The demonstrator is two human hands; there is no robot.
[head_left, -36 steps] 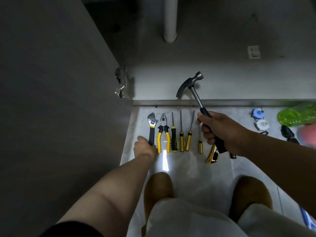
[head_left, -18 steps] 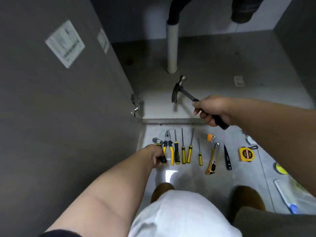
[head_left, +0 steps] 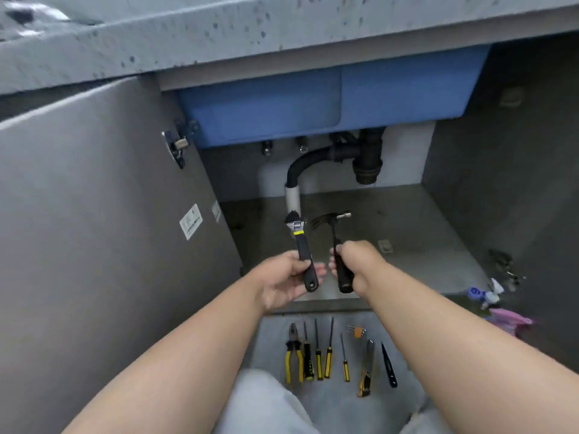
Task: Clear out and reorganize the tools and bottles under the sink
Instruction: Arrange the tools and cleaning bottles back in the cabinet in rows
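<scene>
The left hand (head_left: pixel 286 278) curls round the black rubbery handle of the adjustable wrench (head_left: pixel 301 245). Just beside it, the right hand (head_left: pixel 355 264) clamps the claw hammer (head_left: pixel 343 275). Both long axes run forward from the grips, steel heads toward the cabinet floor (head_left: pixel 423 245) beyond, about equally near either hand.

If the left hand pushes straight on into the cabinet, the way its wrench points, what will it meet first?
Probably the white drain pipe, right beyond the wrench head that the left hand holds; depth is unclear.
</scene>
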